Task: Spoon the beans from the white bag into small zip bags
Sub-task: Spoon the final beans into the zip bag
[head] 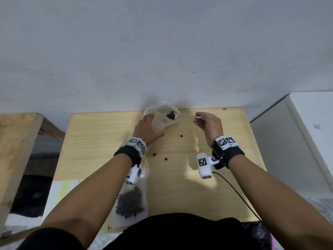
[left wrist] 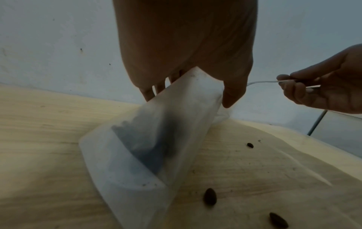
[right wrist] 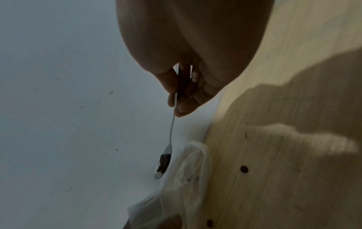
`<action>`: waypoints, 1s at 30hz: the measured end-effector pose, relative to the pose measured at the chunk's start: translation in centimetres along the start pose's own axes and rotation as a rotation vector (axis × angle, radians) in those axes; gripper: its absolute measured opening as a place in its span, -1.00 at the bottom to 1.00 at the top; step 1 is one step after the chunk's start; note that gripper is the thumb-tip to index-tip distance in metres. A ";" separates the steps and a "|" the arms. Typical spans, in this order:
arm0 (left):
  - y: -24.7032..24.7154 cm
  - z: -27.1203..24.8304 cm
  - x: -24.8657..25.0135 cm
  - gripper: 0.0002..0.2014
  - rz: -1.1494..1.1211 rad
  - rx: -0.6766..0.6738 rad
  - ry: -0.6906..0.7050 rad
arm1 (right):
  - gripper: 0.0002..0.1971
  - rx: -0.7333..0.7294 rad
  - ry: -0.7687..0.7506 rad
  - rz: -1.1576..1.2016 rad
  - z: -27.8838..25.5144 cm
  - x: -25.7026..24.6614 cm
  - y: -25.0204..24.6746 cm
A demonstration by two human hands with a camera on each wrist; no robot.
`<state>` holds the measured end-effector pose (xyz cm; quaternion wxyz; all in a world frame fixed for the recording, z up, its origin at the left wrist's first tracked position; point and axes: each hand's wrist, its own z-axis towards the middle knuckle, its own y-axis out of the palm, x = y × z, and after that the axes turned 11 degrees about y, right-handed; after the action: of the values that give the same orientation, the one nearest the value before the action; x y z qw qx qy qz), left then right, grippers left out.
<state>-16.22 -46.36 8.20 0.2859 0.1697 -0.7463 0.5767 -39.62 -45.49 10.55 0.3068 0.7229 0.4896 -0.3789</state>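
Observation:
At the table's far edge stands the translucent white bag, its mouth open upward. My left hand grips its near side, fingers and thumb curled round the wall. My right hand pinches the handle of a metal spoon. The spoon's bowl, loaded with dark beans, hovers over the bag's mouth. A small zip bag filled with beans lies flat at the table's near edge, partly under my left forearm.
Three loose beans lie on the wooden table between my hands. A grey wall rises right behind the bag. A white cabinet stands right of the table and another wooden surface left of it.

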 end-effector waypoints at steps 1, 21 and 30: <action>0.0 0.0 0.2 -0.27 -0.002 0.005 0.001 | -0.73 -0.010 -0.023 -0.027 -0.1 -0.1 0.3; -0.4 -1.0 0.4 -0.26 -0.039 -0.094 0.054 | -0.78 0.157 -0.416 -0.645 0.6 0.8 3.4; -0.3 -1.0 0.5 -0.23 -0.030 -0.132 0.060 | -0.75 0.020 -0.541 -0.862 0.5 1.9 3.3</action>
<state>-16.19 -45.42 8.86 0.3272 0.1442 -0.7711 0.5269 -36.22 -46.08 8.97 0.2315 0.3343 0.6427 -0.6493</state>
